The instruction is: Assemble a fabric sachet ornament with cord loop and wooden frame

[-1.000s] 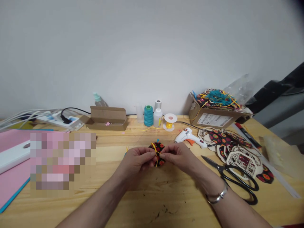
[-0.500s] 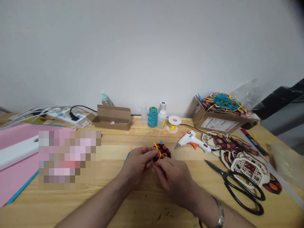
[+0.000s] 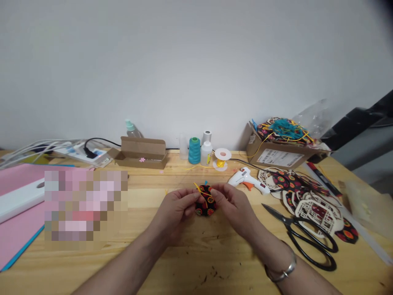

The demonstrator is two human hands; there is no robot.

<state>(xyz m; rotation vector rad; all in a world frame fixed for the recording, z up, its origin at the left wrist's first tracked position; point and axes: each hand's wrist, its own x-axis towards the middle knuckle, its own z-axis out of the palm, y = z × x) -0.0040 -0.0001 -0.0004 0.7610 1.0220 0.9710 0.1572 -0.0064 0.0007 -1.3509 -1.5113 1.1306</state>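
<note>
A small rounded pouch (image 3: 202, 210) of black cloth with red, orange and green flower prints is held up above the table, in the middle of the head view. Thin yellow cord (image 3: 205, 193) lies across its upper part, and a small teal bit pokes out at the top. My left hand (image 3: 175, 208) pinches the pouch's left edge and the cord between thumb and fingers. On the other side, my right hand (image 3: 236, 208) is closed on the upper right edge, thumb on the front. Fingers hide the pouch's sides.
Black-handled scissors (image 3: 302, 234) and a white glue gun (image 3: 245, 178) lie at right, near patterned pouches and pale cutout pieces (image 3: 319, 215). Behind stand a teal thread cone (image 3: 194, 151), a yellow cord spool (image 3: 222, 155) and a filled cardboard box (image 3: 278, 157). Pink sheets (image 3: 24, 237) lie left.
My right hand has moved from the pouch's lower edge up to its right side. More of the pouch's front now shows, and it sits slightly lower. The view has shifted slightly.
</note>
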